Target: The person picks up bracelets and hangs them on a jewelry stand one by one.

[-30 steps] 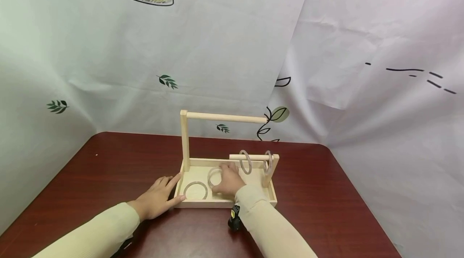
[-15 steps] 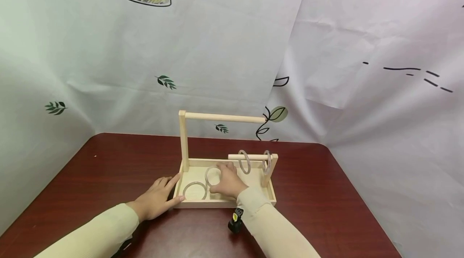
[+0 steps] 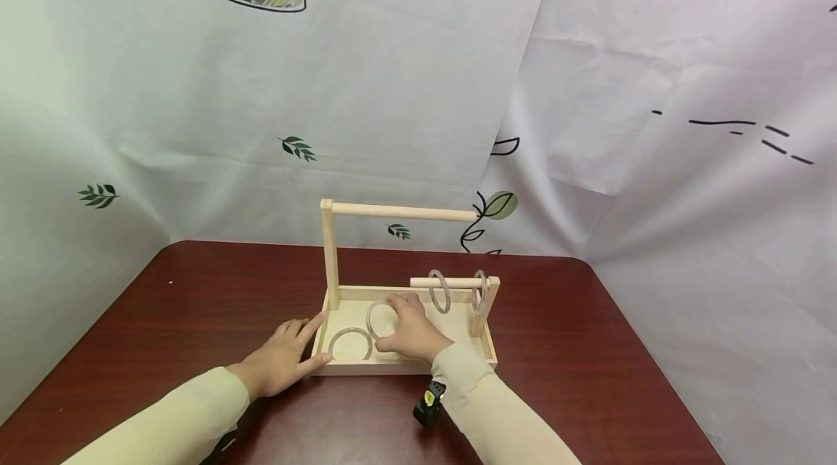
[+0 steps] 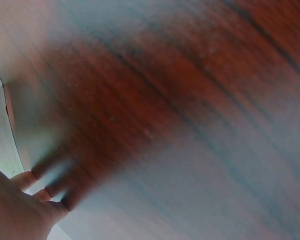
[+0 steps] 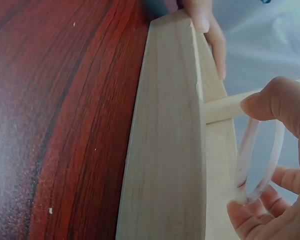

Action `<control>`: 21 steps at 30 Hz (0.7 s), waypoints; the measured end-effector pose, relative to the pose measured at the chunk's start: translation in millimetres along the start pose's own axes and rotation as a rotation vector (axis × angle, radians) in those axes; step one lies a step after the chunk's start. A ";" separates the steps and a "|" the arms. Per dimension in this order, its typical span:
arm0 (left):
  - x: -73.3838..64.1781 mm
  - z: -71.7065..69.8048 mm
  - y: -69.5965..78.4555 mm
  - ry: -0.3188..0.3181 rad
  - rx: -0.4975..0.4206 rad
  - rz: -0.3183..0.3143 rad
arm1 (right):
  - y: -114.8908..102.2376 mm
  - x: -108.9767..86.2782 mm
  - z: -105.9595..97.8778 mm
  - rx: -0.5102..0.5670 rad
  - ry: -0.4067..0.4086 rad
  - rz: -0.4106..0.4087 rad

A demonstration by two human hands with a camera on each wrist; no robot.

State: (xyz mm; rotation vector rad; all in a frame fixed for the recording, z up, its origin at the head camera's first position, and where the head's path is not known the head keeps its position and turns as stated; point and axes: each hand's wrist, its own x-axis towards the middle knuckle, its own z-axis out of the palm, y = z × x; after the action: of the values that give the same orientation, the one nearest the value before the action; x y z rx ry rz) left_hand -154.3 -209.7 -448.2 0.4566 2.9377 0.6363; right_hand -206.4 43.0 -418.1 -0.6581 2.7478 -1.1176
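A light wooden tray (image 3: 487, 357) stands on the dark red table (image 3: 196, 305). My right hand (image 3: 407, 328) is inside it and pinches a clear ring (image 3: 381, 317) (image 5: 257, 160) between thumb and fingers, holding it tilted up on edge. A second clear ring (image 3: 349, 344) lies flat on the tray floor to the left. Two more rings (image 3: 439, 291) hang on the low wooden bar (image 3: 458, 282) at the tray's right end. My left hand (image 3: 294, 352) rests with straight fingers against the tray's left end; its fingers (image 5: 210, 30) show over the tray wall (image 5: 165, 150) in the right wrist view.
A tall post (image 3: 329, 254) at the tray's back left carries a high bar (image 3: 402, 212) over the tray. White printed cloth (image 3: 392, 87) hangs close behind and to both sides of the table. The left wrist view is blurred, with only table wood (image 4: 165, 100).
My right hand has edged slightly left with the ring still in its pinch. The left hand has stayed at the tray's end.
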 end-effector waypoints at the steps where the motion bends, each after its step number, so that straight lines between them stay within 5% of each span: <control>1: -0.2 -0.2 0.3 0.001 -0.001 0.000 | -1.0 -0.7 -0.6 0.002 -0.001 -0.002; 21: -1.7 -1.1 2.0 -0.001 0.003 0.006 | -12.6 -17.5 -12.8 0.103 -0.015 -0.044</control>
State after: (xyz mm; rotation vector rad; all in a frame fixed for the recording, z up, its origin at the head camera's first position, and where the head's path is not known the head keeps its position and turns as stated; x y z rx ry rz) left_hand -152.4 -209.0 -446.3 0.4653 2.9378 0.6326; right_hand -189.5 50.7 -401.3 -0.7138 2.6548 -1.2483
